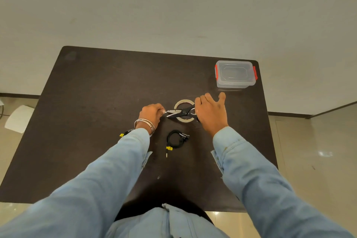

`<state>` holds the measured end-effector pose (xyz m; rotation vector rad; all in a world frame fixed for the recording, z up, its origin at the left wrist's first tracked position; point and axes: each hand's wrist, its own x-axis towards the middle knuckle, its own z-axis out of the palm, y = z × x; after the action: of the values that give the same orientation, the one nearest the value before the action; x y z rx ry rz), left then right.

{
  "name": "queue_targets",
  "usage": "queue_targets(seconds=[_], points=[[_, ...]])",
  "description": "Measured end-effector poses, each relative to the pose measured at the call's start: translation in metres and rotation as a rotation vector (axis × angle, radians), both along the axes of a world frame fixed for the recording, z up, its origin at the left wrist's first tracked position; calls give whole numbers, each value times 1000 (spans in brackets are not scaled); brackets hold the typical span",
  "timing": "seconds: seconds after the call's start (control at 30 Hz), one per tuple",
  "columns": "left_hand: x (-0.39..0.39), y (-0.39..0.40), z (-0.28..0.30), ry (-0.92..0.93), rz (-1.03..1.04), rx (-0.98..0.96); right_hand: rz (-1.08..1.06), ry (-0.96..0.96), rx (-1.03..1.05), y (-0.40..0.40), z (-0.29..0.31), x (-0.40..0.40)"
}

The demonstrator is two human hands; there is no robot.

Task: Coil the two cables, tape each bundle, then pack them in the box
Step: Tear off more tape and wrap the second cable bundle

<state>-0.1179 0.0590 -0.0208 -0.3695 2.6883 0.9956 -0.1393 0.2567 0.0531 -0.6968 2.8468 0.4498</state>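
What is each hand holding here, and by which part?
The right hand grips the scissors by their handles, blades open. The left hand pinches something small at the blade tips, probably tape; too small to tell.

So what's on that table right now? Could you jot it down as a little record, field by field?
surface: dark table
left hand: pinching a strip of tape at the scissor blades
right hand: working the scissors, blades open
tape roll: flat, under the scissors
coiled cable: black, yellow tag, near the middle
second cable: mostly hidden by the left sleeve
box: clear, red clips, lid on, far right corner
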Motion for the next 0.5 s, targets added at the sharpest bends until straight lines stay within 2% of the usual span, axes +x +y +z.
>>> queue_targets(seconds=[0.5], points=[[3,-1,-3,-14,-14,1,-24,9,1,-2,-3,-3]])
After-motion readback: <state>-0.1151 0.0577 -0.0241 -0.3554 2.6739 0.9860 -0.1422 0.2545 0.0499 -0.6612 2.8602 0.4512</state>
